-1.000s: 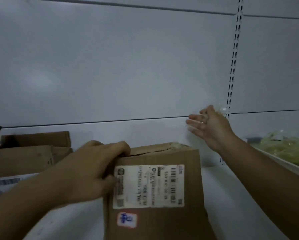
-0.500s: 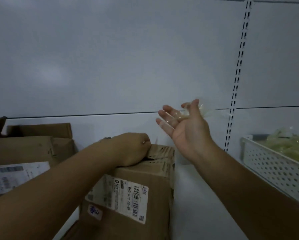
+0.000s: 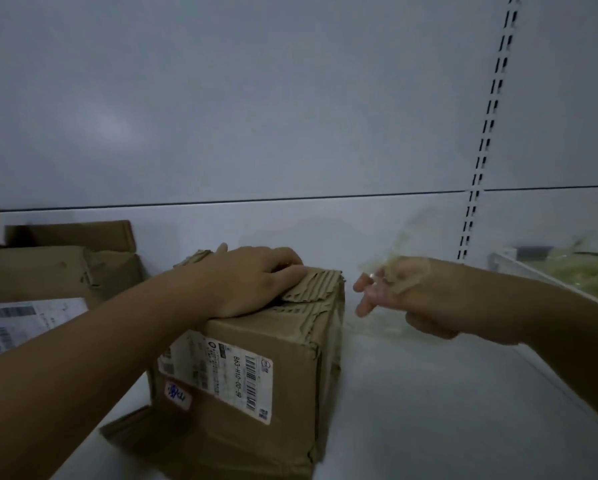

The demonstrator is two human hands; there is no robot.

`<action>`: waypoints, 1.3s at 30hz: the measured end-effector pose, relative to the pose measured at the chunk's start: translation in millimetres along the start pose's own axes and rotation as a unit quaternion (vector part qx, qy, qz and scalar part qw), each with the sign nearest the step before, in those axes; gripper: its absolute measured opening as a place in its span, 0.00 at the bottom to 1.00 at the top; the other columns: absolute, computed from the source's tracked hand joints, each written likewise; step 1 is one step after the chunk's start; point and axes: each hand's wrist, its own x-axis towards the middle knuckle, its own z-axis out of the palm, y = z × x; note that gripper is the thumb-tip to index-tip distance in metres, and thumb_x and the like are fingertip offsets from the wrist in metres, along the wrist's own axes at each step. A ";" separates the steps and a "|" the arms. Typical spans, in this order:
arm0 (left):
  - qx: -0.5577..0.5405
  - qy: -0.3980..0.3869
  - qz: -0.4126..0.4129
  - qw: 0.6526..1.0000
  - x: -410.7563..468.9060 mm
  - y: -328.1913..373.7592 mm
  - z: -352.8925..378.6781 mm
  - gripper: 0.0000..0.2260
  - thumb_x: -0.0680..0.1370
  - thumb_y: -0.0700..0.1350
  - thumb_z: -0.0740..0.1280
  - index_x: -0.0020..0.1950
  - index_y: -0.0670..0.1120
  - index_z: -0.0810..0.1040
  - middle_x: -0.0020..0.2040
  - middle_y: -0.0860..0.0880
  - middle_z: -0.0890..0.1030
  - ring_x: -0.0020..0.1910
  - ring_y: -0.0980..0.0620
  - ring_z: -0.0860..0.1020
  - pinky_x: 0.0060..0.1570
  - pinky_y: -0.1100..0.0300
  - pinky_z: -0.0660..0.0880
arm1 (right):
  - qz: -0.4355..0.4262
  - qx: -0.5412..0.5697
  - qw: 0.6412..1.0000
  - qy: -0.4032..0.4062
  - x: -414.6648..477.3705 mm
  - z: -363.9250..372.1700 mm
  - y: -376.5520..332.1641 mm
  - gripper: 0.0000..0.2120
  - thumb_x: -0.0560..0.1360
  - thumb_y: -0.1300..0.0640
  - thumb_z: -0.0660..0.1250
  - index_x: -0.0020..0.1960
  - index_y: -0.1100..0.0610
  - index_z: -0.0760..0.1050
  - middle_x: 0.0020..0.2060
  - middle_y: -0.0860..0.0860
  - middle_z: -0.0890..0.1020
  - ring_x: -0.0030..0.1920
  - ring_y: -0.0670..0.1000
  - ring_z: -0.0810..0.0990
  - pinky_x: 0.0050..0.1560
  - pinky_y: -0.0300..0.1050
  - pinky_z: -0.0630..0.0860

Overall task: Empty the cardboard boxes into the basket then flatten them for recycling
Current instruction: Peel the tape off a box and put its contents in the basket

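Two hands, left hand (image 3: 252, 280) on one box (image 3: 256, 382) (labelled), right hand (image 3: 415, 294) beside

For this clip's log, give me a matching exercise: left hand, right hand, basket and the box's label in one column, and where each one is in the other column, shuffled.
Column 1
1. left hand
2. right hand
3. basket
4. label

Column 2
A. at the far right of the view
B. flat on top of the box
C. on the box's near side
D. just right of the box, blurred, with clear film about it

Pairs: 1-B; 2-D; 3-A; 4-C
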 end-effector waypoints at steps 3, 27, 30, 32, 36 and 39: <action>-0.048 -0.008 0.028 0.998 -3.2 2.5 -1.3 0.16 0.79 0.62 0.49 0.60 0.63 0.71 0.58 0.61 0.78 0.60 0.59 0.73 0.72 0.41 0.52 | -0.024 -0.113 0.993 -0.009 0.4 8.7 2.4 0.15 0.72 0.43 0.65 0.39 0.55 0.80 0.30 0.40 0.80 0.21 0.38 0.71 0.22 0.27 0.64; -0.121 -0.013 0.036 0.992 4.4 34.0 7.1 0.16 0.73 0.55 0.63 0.61 0.64 0.72 0.57 0.60 0.76 0.53 0.60 0.74 0.56 0.59 0.71 | -0.009 0.075 0.995 -0.058 -4.5 26.7 83.1 0.09 0.76 0.52 0.66 0.38 0.53 0.78 0.23 0.48 0.69 0.25 0.48 0.65 0.27 0.40 0.64; -0.122 -0.013 0.034 0.992 2.0 34.7 6.5 0.18 0.69 0.59 0.62 0.59 0.65 0.72 0.55 0.61 0.77 0.52 0.61 0.76 0.55 0.59 0.72 | -0.009 0.091 0.995 -0.049 -8.5 25.9 86.5 0.08 0.76 0.52 0.65 0.42 0.54 0.78 0.26 0.47 0.69 0.25 0.45 0.67 0.27 0.36 0.65; -0.116 -0.012 0.033 0.993 1.3 35.9 6.9 0.19 0.68 0.60 0.60 0.58 0.65 0.73 0.55 0.62 0.77 0.53 0.61 0.76 0.57 0.59 0.71 | -0.019 0.026 0.999 -0.026 -12.4 22.2 83.6 0.08 0.76 0.51 0.65 0.41 0.52 0.79 0.28 0.44 0.73 0.23 0.40 0.70 0.26 0.32 0.66; -0.086 0.014 0.046 0.995 0.6 38.3 7.8 0.18 0.70 0.65 0.56 0.55 0.63 0.75 0.53 0.60 0.80 0.54 0.60 0.76 0.61 0.54 0.71 | -0.046 0.033 0.996 0.067 -28.7 -6.6 73.2 0.11 0.72 0.48 0.68 0.34 0.53 0.79 0.24 0.44 0.72 0.20 0.40 0.66 0.21 0.33 0.62; -0.069 0.017 0.035 0.997 -0.9 39.3 8.0 0.17 0.70 0.67 0.57 0.54 0.64 0.74 0.51 0.59 0.80 0.51 0.59 0.77 0.60 0.52 0.72 | -0.086 0.156 0.975 0.135 -42.3 -32.3 70.5 0.12 0.66 0.48 0.65 0.37 0.56 0.78 0.24 0.47 0.69 0.21 0.44 0.64 0.20 0.35 0.60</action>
